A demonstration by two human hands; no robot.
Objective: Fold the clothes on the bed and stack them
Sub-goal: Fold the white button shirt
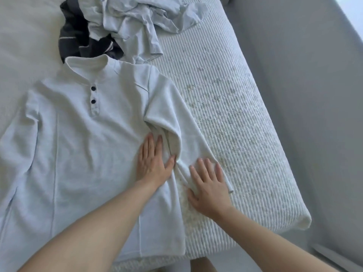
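A white long-sleeved shirt (pixel 82 138) with two dark buttons lies face up and spread flat on the bed. My left hand (pixel 152 161) presses flat on the shirt's body near its right armpit. My right hand (pixel 209 185) lies flat, fingers straight, on the end of the shirt's right sleeve, which runs down along the body. The shirt's other sleeve lies along the left edge of the view.
A heap of unfolded clothes sits at the top: a pale crumpled garment (pixel 141 22) over a dark striped one (pixel 76 38). The ribbed white mattress cover (pixel 235 118) ends at an edge on the right, with grey floor (pixel 314 95) beyond.
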